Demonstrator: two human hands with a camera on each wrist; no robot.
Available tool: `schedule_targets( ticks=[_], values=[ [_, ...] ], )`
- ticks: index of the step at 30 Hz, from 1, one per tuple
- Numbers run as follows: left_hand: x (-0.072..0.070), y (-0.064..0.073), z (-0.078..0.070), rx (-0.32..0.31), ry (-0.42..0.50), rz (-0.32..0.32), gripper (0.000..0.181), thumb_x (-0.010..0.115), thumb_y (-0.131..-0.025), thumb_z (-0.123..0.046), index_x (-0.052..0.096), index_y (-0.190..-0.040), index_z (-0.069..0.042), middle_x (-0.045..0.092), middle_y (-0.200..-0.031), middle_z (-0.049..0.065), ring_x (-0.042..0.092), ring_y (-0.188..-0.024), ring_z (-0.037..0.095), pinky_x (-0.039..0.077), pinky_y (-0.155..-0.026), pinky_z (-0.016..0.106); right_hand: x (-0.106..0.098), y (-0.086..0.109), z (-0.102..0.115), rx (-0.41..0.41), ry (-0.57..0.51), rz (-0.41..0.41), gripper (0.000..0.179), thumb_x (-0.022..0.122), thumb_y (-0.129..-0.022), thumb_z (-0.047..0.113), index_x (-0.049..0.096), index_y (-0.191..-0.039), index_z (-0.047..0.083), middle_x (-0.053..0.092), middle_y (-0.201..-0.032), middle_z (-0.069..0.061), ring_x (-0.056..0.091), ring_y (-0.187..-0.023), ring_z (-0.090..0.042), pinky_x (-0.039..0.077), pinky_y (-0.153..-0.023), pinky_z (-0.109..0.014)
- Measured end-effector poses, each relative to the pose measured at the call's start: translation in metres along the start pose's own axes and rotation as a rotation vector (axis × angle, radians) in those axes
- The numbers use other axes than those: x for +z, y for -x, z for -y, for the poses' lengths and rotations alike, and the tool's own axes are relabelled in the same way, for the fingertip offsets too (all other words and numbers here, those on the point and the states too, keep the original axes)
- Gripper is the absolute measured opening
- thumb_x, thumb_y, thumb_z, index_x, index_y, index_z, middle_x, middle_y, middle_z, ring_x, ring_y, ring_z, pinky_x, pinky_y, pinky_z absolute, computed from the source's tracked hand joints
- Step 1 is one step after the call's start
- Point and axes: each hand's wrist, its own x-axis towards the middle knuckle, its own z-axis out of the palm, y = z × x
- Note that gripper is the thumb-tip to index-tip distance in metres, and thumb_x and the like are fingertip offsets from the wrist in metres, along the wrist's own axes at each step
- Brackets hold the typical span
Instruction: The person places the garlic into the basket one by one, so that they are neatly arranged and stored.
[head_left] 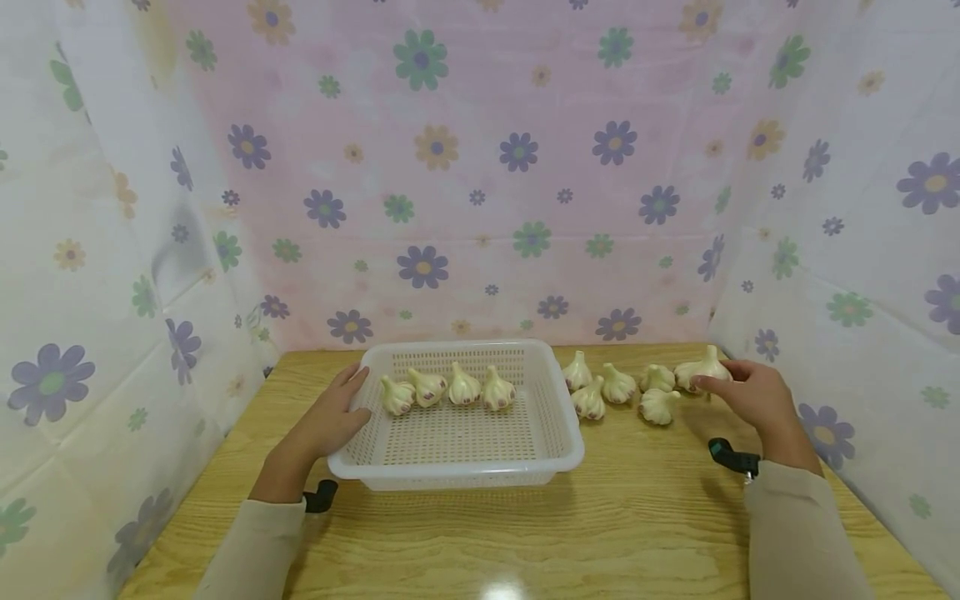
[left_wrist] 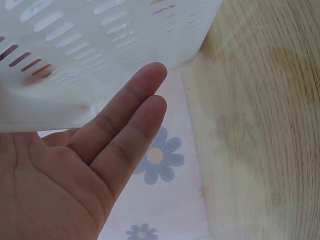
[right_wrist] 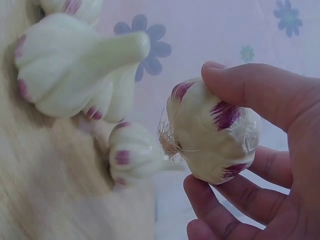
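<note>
Even light | soft shadows | 1 glare spot on table [head_left: 637,517]

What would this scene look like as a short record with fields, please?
Left hand: holds the left rim of the white basket
Right hand: holds a garlic bulb with purple marks and wispy roots
In basket: four bulbs, roughly in a row
Right of basket: loose bulbs on the wooden table
Backdrop: flowered cloth
</note>
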Motion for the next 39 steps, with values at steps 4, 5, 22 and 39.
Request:
schedule_targets(
  ticks=[4, 5, 22, 39],
  values=[
    [0.000, 0.000, 0.000, -0.003, -0.004, -0.001, 0.076, 0.051, -0.094, -0.016, 0.025, -0.163, 0.001, 0.015, -0.170, 0.025, 0.024, -0.152, 0.054, 0.030, -0.116, 0.071, 0.000, 0.004, 0.016, -0.023, 0.009, -0.010, 0.107, 0.061, -0.091, 0.071, 0.026, -0.163, 0.000, 0.024, -0.163, -0.038, 0.031, -0.141, -0.061, 0.039, -0.100, -0.074],
    [0.000, 0.001, -0.001, -0.005, -0.004, 0.000, 0.076, 0.051, -0.094, -0.016, 0.025, -0.163, 0.001, 0.015, -0.171, 0.025, 0.023, -0.152, 0.055, 0.030, -0.116, 0.071, 0.001, 0.004, 0.020, -0.031, 0.016, -0.015, 0.107, 0.061, -0.090, 0.071, 0.026, -0.163, 0.001, 0.025, -0.163, -0.037, 0.033, -0.140, -0.060, 0.040, -0.099, -0.074],
    [-0.001, 0.002, -0.003, -0.022, 0.033, 0.014, 0.077, 0.052, -0.094, -0.016, 0.023, -0.164, 0.000, 0.012, -0.172, 0.023, 0.026, -0.151, 0.054, 0.037, -0.112, 0.069, 0.017, 0.020, 0.084, -0.178, 0.018, -0.058, 0.102, 0.067, -0.087, 0.070, 0.037, -0.160, 0.004, 0.042, -0.157, -0.029, 0.049, -0.133, -0.048, 0.055, -0.088, -0.057],
    [0.000, 0.001, -0.001, -0.011, 0.037, 0.016, 0.077, 0.051, -0.096, -0.017, 0.022, -0.164, -0.002, 0.011, -0.172, 0.022, 0.024, -0.152, 0.053, 0.035, -0.114, 0.069, 0.046, 0.018, 0.138, -0.325, 0.031, 0.004, 0.096, 0.071, -0.087, 0.066, 0.043, -0.157, 0.006, 0.045, -0.159, -0.020, 0.057, -0.130, -0.041, 0.055, -0.096, -0.058]
  ],
)
